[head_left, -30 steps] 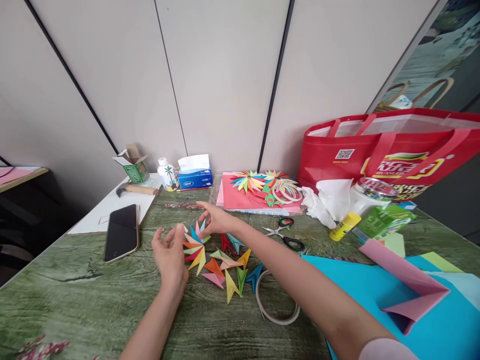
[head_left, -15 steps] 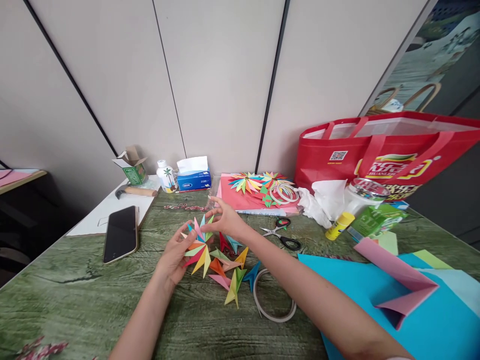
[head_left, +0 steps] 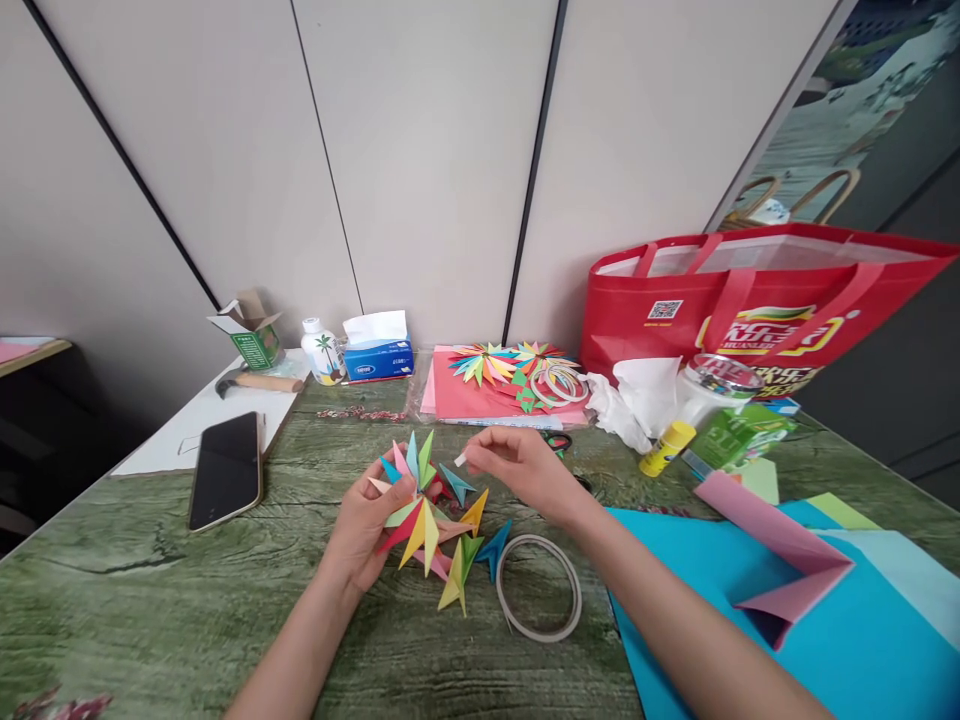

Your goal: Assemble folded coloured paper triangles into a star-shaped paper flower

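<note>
My left hand (head_left: 373, 520) grips a many-pointed paper star (head_left: 421, 513) in several colours, its thumb pressed on the folded points. To the right of the star, my right hand (head_left: 510, 465) pinches a small white strip (head_left: 460, 459) that looks like tape or backing paper. Loose folded paper pieces lie just right of and below the star, among them a blue one (head_left: 495, 550) and a yellow-green one (head_left: 459, 580). A roll of double-sided tape (head_left: 538, 588) rests flat beside them. My right hand and wrist cover most of the scissors (head_left: 556, 441).
Behind stand a tissue pack (head_left: 379, 350), a white bottle (head_left: 323, 352) and red paper (head_left: 461, 395) bearing finished stars. At left are a phone (head_left: 226, 470) and a hammer (head_left: 259, 381). A glue stick (head_left: 667, 448), a red bag (head_left: 637, 310) and blue paper (head_left: 675, 600) are at right.
My right hand has moved away from the star to the right, now with a small white strip between its fingers. The star in my left hand has shifted slightly right.
</note>
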Motion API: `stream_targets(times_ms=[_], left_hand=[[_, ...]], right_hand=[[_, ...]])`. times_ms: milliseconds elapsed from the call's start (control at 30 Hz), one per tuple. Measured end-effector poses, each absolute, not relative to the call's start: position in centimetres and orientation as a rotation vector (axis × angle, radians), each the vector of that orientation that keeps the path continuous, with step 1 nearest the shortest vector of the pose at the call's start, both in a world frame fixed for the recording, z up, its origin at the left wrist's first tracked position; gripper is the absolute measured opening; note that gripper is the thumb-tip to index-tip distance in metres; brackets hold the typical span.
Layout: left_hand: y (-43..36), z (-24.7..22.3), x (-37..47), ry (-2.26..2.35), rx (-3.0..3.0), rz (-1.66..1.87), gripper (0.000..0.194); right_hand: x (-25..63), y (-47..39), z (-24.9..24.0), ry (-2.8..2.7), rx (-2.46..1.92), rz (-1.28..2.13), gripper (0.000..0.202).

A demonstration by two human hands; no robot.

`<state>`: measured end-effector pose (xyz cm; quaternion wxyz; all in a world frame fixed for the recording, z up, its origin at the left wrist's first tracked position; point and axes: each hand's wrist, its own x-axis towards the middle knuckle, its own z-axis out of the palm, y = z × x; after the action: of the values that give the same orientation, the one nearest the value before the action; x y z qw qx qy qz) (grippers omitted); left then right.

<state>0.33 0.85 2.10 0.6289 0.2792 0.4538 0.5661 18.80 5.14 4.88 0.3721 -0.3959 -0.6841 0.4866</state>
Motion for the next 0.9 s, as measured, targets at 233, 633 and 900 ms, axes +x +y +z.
stream_targets(times_ms=[233, 633, 900], left_hand=[[0.2, 2.1, 1.6, 1.085, 0.613, 1.287, 0.071], [-0.2, 2.2, 2.4, 1.103, 0.638, 1.297, 0.084], [-0.3, 2.2, 2.4, 1.131, 0.658, 1.299, 0.088]], right_hand=[[18.6, 4.7, 4.8, -1.897, -1.027, 1.250, 0.013], [18.7, 4.4, 4.5, -1.874, -1.019, 1.427, 0.017], [18.6, 4.4, 4.5, -1.890, -1.037, 1.385, 0.018]])
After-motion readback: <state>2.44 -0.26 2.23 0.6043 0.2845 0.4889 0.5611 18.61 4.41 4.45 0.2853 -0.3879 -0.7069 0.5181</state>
